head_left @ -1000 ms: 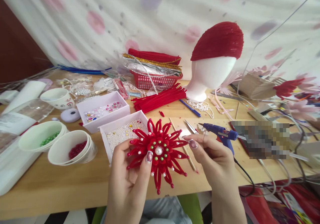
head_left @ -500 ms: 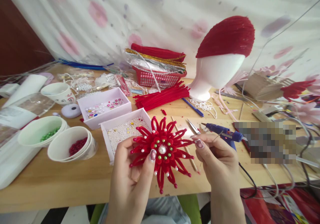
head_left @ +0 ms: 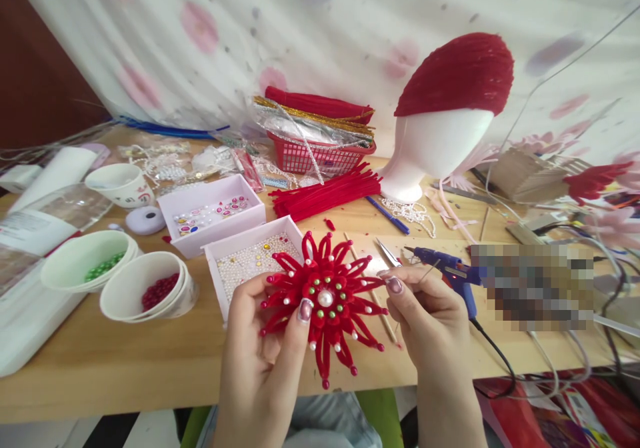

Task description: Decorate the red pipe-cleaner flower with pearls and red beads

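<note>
A red chenille flower (head_left: 345, 325) faces up in front of me, its looped petals tipped with red beads. A large white pearl and a ring of green beads mark its centre, with small white pearls farther out. My left hand (head_left: 273, 348) grips its left side, thumb pressed on the front near the centre and fingers behind. On the right, my right hand (head_left: 427, 321) is pinched closed at the tip of one petal. A thin wire-like strand shows above its fingers; where it leads I cannot make out.
Behind the flower are a white box of pearls (head_left: 217, 288), scissors (head_left: 389, 253) and a blue glue gun (head_left: 445, 265). Paper cups of beads (head_left: 120, 301) stand left. Farther back are red chenille stems (head_left: 325, 193), a red basket (head_left: 320, 158) and a foam head (head_left: 430, 145). Cables (head_left: 500, 361) run right.
My right hand has shifted slightly left, keeping its pinch at the petal tip. The left hand's hold is unchanged. The background has moved slightly right in view.
</note>
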Demonstrator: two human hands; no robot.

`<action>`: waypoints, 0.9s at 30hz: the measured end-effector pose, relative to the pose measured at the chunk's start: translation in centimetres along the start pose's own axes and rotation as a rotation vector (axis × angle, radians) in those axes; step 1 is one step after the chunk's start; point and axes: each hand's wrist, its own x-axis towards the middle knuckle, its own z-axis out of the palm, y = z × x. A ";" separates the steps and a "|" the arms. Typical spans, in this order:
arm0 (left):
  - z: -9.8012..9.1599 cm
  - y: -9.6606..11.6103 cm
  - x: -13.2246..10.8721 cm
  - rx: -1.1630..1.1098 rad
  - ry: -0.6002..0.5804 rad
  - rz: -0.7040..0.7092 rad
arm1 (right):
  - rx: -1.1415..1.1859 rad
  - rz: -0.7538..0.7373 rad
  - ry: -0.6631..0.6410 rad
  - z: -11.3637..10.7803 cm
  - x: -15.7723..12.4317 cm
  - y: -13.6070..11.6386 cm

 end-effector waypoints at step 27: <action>-0.6 -1.3 -0.2 0.006 -0.085 0.254 | -0.379 -0.091 -0.336 -0.1 1.2 -5.3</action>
